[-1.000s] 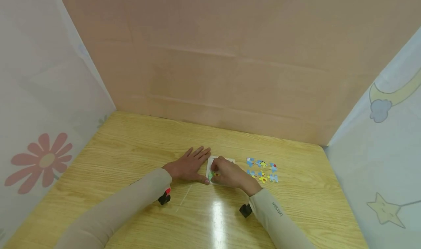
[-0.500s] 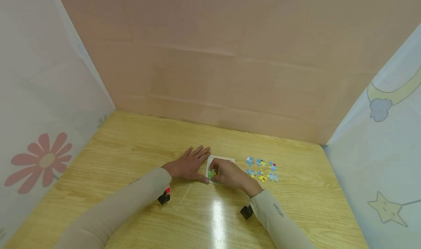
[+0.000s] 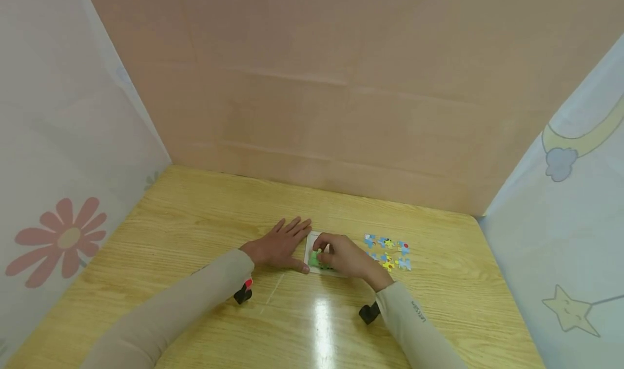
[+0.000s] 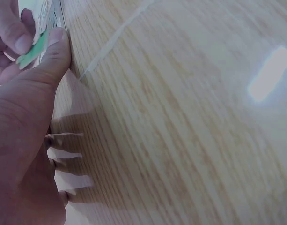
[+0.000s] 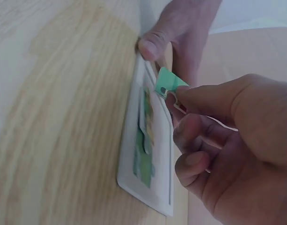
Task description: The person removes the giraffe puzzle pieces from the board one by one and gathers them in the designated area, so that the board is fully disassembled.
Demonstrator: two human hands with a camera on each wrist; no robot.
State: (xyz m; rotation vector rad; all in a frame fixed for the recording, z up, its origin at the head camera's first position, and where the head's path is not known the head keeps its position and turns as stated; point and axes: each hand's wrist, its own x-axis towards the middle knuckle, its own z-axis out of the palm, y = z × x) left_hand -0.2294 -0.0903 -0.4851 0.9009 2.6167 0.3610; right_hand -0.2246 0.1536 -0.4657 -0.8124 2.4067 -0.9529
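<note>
A green jigsaw piece (image 5: 165,82) is pinched between the thumb and finger of my right hand (image 3: 345,256), lifted off the white puzzle tray (image 5: 128,173). Inside the tray, green pieces (image 5: 144,159) lie along one side, one of them seemingly tilted over its neighbour in the right wrist view. My left hand (image 3: 281,248) lies flat on the table with fingers spread, its thumb (image 4: 56,49) touching the tray's left edge. Part of the tray is hidden behind my right hand in the head view.
Right of the tray, several loose blue and yellow jigsaw pieces (image 3: 388,261) lie in two rows on the wooden table (image 3: 219,206). A brown backdrop (image 3: 292,114) rises behind the table, with pale printed sheets (image 3: 575,239) at both sides.
My right hand has pulled back slightly to the right and now holds the green piece up; more green in the tray shows beneath it. The left hand has stayed put.
</note>
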